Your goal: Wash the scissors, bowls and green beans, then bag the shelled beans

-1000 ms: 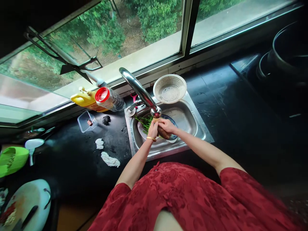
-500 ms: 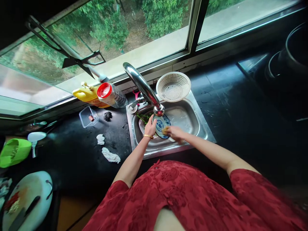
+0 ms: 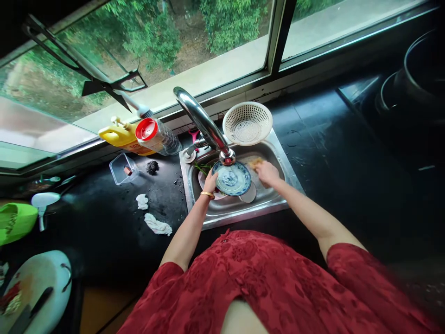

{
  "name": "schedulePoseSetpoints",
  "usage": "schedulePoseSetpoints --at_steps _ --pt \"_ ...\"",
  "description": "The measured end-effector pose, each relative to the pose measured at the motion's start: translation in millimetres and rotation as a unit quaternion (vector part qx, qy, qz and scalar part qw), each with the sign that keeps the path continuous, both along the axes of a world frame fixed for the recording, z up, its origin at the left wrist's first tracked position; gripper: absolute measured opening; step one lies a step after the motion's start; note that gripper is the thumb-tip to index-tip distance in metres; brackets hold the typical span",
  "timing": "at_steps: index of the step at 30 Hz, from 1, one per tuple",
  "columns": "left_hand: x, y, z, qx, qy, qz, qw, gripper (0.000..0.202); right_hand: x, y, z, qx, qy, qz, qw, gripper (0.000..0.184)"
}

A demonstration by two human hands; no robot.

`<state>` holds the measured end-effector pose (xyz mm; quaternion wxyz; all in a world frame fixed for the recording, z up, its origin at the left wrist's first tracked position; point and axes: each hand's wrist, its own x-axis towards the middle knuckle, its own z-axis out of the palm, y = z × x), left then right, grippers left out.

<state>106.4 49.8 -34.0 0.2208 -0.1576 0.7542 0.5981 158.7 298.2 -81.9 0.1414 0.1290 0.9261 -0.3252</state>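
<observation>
Two hands, one left hand (image 3: 210, 182) and one right hand (image 3: 268, 174), were counted at one sink (image 3: 243, 214), with one faucet (image 3: 200, 112), one patterned plate (image 3: 232, 180) and one yellowish scrubber (image 3: 256, 163). Around them on one black tabletop (image 3: 347, 162) stood one colander (image 3: 247, 124), one yellow jug (image 3: 118, 135), one red-lidded jar (image 3: 166, 140) and one clear box (image 3: 119, 172); two crumpled white pieces (image 3: 157, 224) lay nearby. One chopping board (image 3: 55, 273) bore one knife (image 3: 41, 300); two round-rimmed vessels (image 3: 412, 81) appeared in shadow.

L grip (image 3: 210, 182) pinched, R grip (image 3: 267, 174) curled & a bit blurry, arms (image 3: 186, 227) out fwd
</observation>
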Motion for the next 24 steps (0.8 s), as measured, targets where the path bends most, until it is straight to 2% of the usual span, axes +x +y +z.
schedulePoseSetpoints --at_steps 2,3,5,7,9,11,13,15,17,19,21,22,24 --pt "4.2 -1.0 -9.3 0.057 -0.031 0.026 0.998 0.055 -1.6 11.0 1.3 -0.156 -0.001 -0.114 0.981 0.032" --pt "6.2 -0.8 -13.8 0.081 -0.04 0.032 0.995 0.058 0.4 11.0 3.3 -0.258 -0.012 -0.15 0.954 0.035" --pt "8.8 -0.1 -20.1 0.12 -0.067 0.02 0.99 0.058 9.5 3.7 8.6 -0.445 -0.048 -0.17 0.878 0.04" --pt "8.0 0.9 -21.3 0.126 -0.101 -0.034 0.986 0.054 21.4 -7.9 14.0 -0.546 -0.077 -0.165 0.818 0.048" --pt "4.3 4.6 -18.2 0.055 -0.089 -0.1 0.989 0.05 31.3 -19.8 19.1 -0.565 -0.068 -0.192 0.8 0.055" --pt "0.0 15.4 -13.6 -0.102 0.008 -0.137 0.985 0.052 37.1 -31.9 23.9 -0.558 -0.041 -0.232 0.796 0.058" --pt "-1.3 35.5 -11.1 -0.263 0.14 -0.157 0.941 0.059 39.2 -45.4 28.7 -0.565 -0.029 -0.243 0.788 0.057" --pt "2.7 60.6 -12.6 -0.34 0.224 -0.193 0.893 0.064 39.2 -58.5 32.3 -0.585 -0.034 -0.23 0.777 0.055" --pt "11.5 80.2 -17.4 -0.33 0.254 -0.258 0.872 0.065 38.5 -66.9 33.7 -0.597 -0.03 -0.231 0.767 0.053" --pt "22.0 84.0 -23.4 -0.273 0.261 -0.351 0.857 0.062 38.1 -67.4 32.5 -0.593 -0.009 -0.255 0.764 0.052" --pt "28.7 70.9 -28.1 -0.203 0.258 -0.452 0.829 0.06 38.6 -61.6 29.7 -0.572 0.014 -0.277 0.772 0.052" --pt "29.1 61.1 -29.6 -0.179 0.255 -0.483 0.819 0.059 39.0 -58.3 28.1 -0.56 0.02 -0.281 0.779 0.052" --pt "22.8 45.0 -30.7 -0.174 0.252 -0.482 0.821 0.058 39.7 -54.5 25.7 -0.546 0.011 -0.283 0.789 0.053"
